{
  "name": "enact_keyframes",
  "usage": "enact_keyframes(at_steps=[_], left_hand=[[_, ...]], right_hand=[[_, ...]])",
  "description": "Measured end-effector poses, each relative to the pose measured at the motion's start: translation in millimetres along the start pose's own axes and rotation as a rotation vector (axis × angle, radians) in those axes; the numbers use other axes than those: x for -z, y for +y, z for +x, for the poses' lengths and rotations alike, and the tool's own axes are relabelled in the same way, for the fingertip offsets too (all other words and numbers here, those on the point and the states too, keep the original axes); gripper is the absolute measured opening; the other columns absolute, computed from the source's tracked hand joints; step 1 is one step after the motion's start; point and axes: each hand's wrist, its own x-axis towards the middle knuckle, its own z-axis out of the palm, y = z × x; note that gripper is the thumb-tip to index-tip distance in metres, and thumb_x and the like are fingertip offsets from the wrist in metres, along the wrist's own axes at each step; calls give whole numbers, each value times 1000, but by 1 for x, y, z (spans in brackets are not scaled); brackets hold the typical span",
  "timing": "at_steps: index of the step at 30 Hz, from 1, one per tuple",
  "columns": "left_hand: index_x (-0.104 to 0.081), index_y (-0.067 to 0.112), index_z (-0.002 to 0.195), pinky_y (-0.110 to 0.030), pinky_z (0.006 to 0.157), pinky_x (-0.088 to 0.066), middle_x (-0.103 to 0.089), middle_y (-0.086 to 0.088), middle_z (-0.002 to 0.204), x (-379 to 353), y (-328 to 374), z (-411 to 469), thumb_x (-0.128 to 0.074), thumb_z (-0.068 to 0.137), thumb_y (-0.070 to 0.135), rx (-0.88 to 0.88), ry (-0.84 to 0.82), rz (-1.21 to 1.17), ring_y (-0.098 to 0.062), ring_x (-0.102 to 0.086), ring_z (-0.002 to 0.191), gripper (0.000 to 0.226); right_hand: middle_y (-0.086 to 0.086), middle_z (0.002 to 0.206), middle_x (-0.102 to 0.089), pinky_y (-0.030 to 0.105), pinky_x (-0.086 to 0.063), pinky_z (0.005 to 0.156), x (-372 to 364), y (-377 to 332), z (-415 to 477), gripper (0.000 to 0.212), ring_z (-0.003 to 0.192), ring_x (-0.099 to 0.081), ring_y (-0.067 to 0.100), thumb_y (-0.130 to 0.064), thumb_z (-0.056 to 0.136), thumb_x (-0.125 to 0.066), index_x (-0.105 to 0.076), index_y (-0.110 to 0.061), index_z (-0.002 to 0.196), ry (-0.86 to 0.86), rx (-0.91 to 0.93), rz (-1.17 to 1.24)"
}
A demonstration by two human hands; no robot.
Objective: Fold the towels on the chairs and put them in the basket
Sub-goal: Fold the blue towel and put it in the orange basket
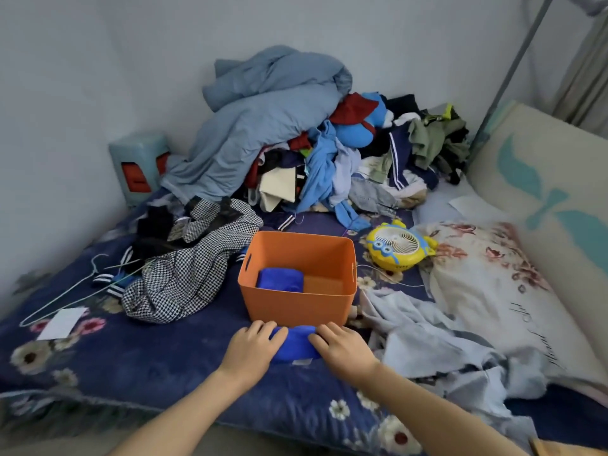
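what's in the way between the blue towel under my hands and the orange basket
Nothing visible. The blue towel lies under the left hand and right hand, right before the orange basket; only its near wall must be cleared. Inside, a folded towel fills the left side; the right is bare.

L grip [253, 347] & R grip [342, 348] bare, forearms bare to frame edge

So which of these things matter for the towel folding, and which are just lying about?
Part of the job: blue towel under the left hand and right hand; orange basket; folded towel inside it.
Just lying about: clothes pile, checked garment, yellow fan, sheet of paper, pillow.
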Motion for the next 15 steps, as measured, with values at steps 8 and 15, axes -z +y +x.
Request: enact_keyframes(at_steps=[8, 15], left_hand=[[-75, 13, 83, -23, 47, -50, -71, -6, 80, -10, -77, 107, -40, 64, 1, -95, 240, 47, -22, -68, 66, 41], [-74, 17, 86, -23, 43, -49, -70, -1, 78, -69, -148, 224, -83, 40, 7, -208, -2, 18, -18, -65, 63, 48]], right_hand=[[6, 77, -67, 23, -46, 44, -29, 73, 78, 34, 59, -62, 24, -13, 54, -82, -69, -9, 85, 37, -136, 39], [4, 73, -67, 22, -45, 41, -95, 145, 146, 42, 56, -62, 21, -15, 42, -88, -71, -11, 81, -180, -294, 46]])
